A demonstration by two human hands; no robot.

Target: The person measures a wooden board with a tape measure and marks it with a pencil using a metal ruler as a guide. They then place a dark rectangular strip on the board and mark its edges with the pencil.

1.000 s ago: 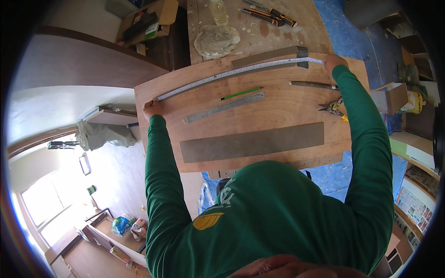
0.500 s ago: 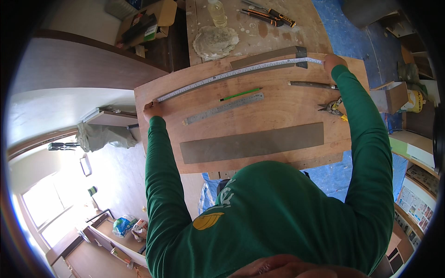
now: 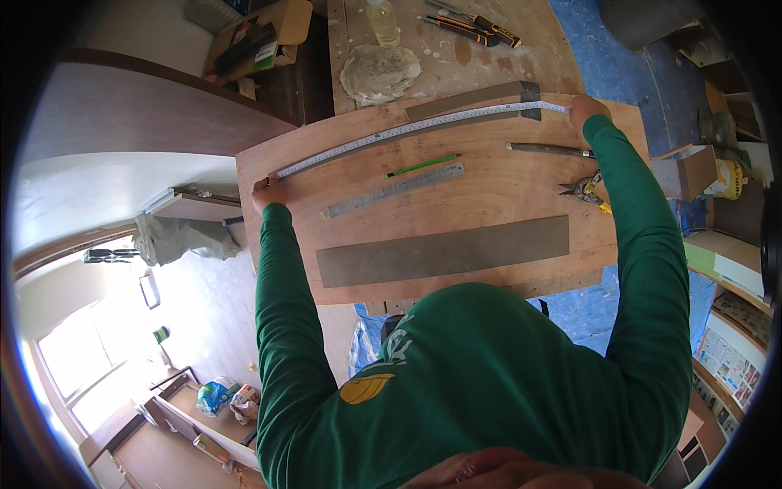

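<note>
A white measuring tape (image 3: 407, 129) stretches across the wooden board (image 3: 489, 191), held taut between my two hands. My left hand (image 3: 269, 193) is closed on its left end at the board's left edge. At the far right, my right hand (image 3: 588, 112) grips the other end; whether a tape case sits inside the fist is hidden. Under and behind the right part of the tape lies a grey-brown strip (image 3: 464, 101) with a dark end. Nearer me are a green pencil (image 3: 423, 165), a steel ruler (image 3: 393, 190) and a wide grey-brown flat strip (image 3: 444, 251).
Beside my right forearm lie tin snips (image 3: 583, 189) and a dark-handled tool (image 3: 547, 149). Beyond the board, a bottle (image 3: 383, 23), a crumpled pale cloth (image 3: 380, 73) and orange-black cutters (image 3: 472, 29) rest on a second surface. An open carton (image 3: 687, 171) stands right.
</note>
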